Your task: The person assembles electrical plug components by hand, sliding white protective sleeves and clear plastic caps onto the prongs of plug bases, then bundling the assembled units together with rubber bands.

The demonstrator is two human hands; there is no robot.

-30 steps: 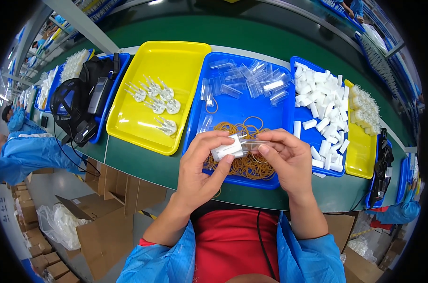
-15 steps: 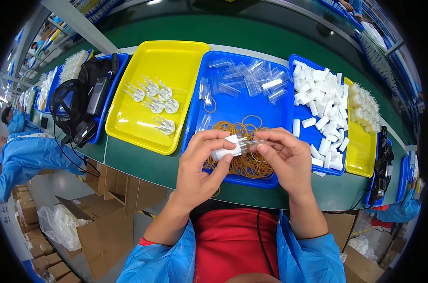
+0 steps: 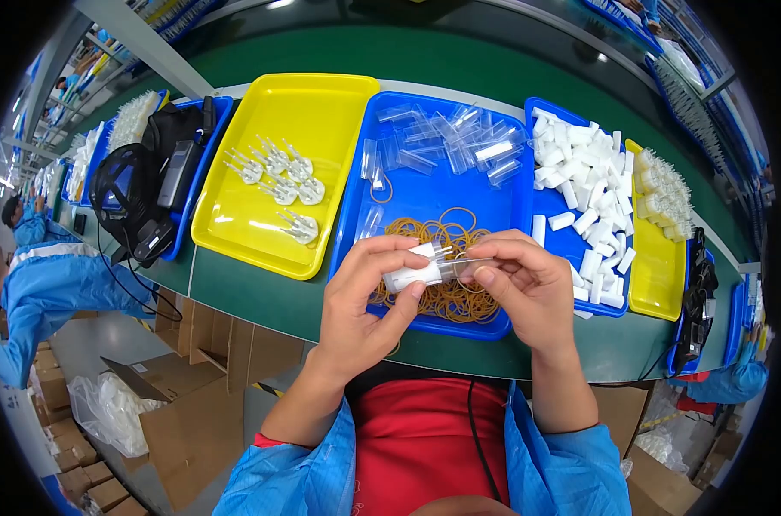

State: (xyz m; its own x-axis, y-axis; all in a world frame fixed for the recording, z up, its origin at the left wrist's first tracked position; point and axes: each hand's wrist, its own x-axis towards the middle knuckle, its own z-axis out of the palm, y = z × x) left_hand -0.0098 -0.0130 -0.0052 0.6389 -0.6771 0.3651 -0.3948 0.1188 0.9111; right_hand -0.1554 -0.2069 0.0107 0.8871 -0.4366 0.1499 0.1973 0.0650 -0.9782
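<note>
Over the front of a blue tray, my left hand pinches a white plastic block between thumb and fingers. A clear plastic sleeve extends from the block toward my right hand. Thin metal prongs show beside it. The right thumb and fingertips are closed at the sleeve's far end, where a thin band seems to loop; the fingers partly hide it. Just beneath both hands lies a heap of tan rubber bands. Several loose clear sleeves fill the back of the same tray.
To the left, a yellow tray holds several white round-based pieces with metal prongs. At right, another blue tray holds many white blocks; a yellow tray with pronged pieces follows. A black fan stands farther left, near a person in blue.
The block and sleeve stay between my hands almost in place. My right fingers have shifted slightly at the sleeve's end. The person at left has leaned a little.
</note>
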